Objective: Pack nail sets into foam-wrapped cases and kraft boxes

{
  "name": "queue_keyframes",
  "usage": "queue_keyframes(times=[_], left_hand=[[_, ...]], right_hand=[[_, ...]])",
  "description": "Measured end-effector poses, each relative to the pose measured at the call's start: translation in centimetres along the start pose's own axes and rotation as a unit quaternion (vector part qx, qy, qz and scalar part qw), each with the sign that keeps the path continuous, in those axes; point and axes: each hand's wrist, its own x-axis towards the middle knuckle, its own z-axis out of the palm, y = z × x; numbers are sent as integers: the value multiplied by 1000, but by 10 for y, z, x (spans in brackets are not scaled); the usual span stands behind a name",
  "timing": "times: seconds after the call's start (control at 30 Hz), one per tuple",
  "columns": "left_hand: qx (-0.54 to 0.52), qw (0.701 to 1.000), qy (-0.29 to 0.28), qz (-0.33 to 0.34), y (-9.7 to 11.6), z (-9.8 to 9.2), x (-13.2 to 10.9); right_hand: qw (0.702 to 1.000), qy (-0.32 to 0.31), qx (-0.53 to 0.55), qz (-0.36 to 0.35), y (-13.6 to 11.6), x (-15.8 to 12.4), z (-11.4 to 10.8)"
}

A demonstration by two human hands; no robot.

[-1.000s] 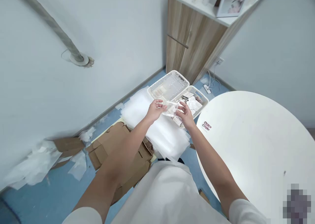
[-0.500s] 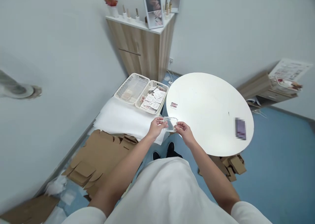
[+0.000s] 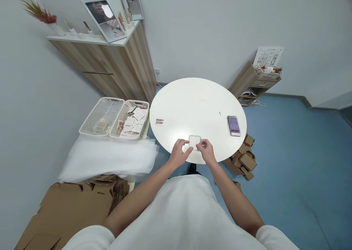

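A small, square clear plastic case (image 3: 195,141) is held in front of me over the near edge of the white oval table (image 3: 192,103). My right hand (image 3: 206,151) pinches its right side between thumb and fingers. My left hand (image 3: 180,153) has its index fingertip at the case's left edge and its thumb at the lower left corner. No contents can be made out inside the case. A small card with reddish oval pieces (image 3: 159,122) lies at the table's left side.
Left of the table, two white baskets (image 3: 95,133) hold clear bags and small white packets. White sheets (image 3: 110,156) and flattened cardboard (image 3: 74,206) lie nearer me. A blurred purple item (image 3: 233,126) rests on the table's right, with cardboard boxes (image 3: 247,162) below.
My view has turned right and I have come up to the table. The case has moved from the table's left edge to over its near edge, now held flatter.
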Motion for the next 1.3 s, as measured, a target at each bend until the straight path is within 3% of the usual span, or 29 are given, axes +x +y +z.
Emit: queue_keyframes(times=[0.1,0.23,0.37,0.47,0.6,0.67,0.73,0.83,1.03,1.17,1.3], left_hand=[[-62,996,-33,-49,9,34,9],[-172,978,-19,-119,15,63,28],[-237,962,-22,-134,18,72,44],[-275,944,-2,-185,15,70,52],[-330,913,-19,-241,7,61,61],[-340,904,-53,-254,3,54,65],[-331,904,-82,-258,-1,45,69],[-294,916,-123,-244,-7,34,76],[-184,949,-175,-189,-14,22,86],[-43,978,-191,-75,-15,14,82],[18,977,-214,8,-12,9,81]], right_hand=[[997,8,-65,-39,2,13,-20],[983,-3,-151,-103,-1,24,-34],[958,-66,-188,-206,-5,30,-42],[947,-117,-195,-228,-4,37,-48],[965,-53,-184,-178,0,49,-53],[985,-29,-138,-96,0,54,-54],[997,-44,-62,0,-2,58,-53],[993,-81,31,83,-7,59,-51],[992,-40,66,95,-5,54,-45],[993,0,76,94,-3,49,-45],[994,-10,64,90,-4,44,-46]])
